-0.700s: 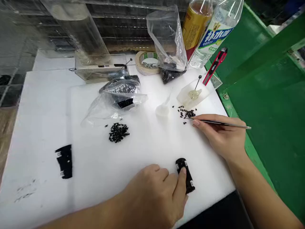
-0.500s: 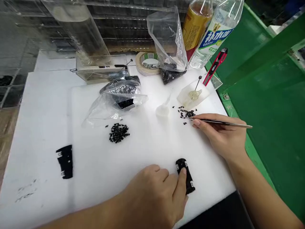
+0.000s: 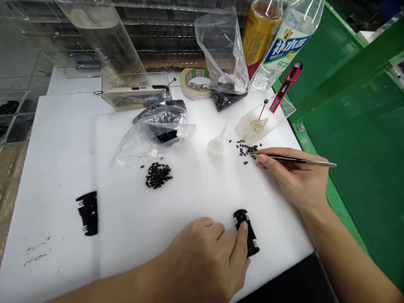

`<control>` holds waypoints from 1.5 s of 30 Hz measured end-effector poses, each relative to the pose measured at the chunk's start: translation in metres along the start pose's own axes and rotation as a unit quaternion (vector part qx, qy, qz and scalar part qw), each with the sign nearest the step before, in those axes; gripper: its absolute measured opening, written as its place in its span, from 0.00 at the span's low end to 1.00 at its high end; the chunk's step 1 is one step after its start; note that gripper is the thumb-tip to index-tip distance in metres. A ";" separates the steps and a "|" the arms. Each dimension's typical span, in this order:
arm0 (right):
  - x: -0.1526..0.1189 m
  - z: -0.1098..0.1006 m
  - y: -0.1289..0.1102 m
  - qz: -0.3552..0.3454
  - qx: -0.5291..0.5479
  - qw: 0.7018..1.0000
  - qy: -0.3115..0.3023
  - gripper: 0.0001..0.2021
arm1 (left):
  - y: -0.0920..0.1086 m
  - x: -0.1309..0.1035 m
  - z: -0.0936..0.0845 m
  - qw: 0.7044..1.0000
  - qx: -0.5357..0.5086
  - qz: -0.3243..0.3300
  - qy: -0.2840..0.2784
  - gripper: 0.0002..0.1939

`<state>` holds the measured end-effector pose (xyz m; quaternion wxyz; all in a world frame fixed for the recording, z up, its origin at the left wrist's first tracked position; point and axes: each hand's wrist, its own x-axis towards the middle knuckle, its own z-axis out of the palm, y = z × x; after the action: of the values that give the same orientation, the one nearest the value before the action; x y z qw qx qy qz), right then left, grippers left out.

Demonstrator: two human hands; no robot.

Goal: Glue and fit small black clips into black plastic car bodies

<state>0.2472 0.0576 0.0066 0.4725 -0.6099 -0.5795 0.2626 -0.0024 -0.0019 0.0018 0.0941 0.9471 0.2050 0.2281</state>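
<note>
Right hand [image 3: 303,181], gripping tweezers [image 3: 296,159], edged forward at one of two chip piles [image 3: 251,149]; curled left hand [image 3: 214,252] presses one black strip [image 3: 251,237].

Premises consistent with a workshop: tweezers [image 3: 303,160] held in the right fingers [image 3: 268,162], small black parts [image 3: 251,149] heaped just beside them, a utility knife [image 3: 285,87] and tape roll [image 3: 189,89] beyond them, a bolted green frame [image 3: 353,143] to their right.
</note>
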 end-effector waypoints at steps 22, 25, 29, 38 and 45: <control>-0.002 -0.002 0.002 -0.040 -0.048 0.998 -0.008 0.06 | 0.001 -0.001 0.000 1.000 -0.004 0.001 -0.002 0.20; -0.002 -0.002 0.003 -0.035 -0.046 0.998 -0.009 0.06 | 0.002 -0.002 0.000 1.000 -0.001 0.003 -0.003 0.21; -0.002 -0.003 0.002 -0.034 -0.045 0.998 -0.010 0.07 | 0.002 -0.001 0.000 1.000 -0.001 0.002 0.001 0.21; -0.004 -0.001 0.003 -0.032 -0.045 0.998 -0.008 0.06 | 0.001 -0.002 0.000 1.000 -0.007 0.006 -0.003 0.21; -0.006 -0.008 -0.005 -0.072 -0.066 0.995 0.001 0.07 | 0.000 0.000 0.000 1.000 0.001 0.011 0.001 0.21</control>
<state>0.2506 0.0492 0.0126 0.4496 -0.5966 -0.6374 0.1888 -0.0023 -0.0021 0.0019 0.0906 0.9493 0.1947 0.2297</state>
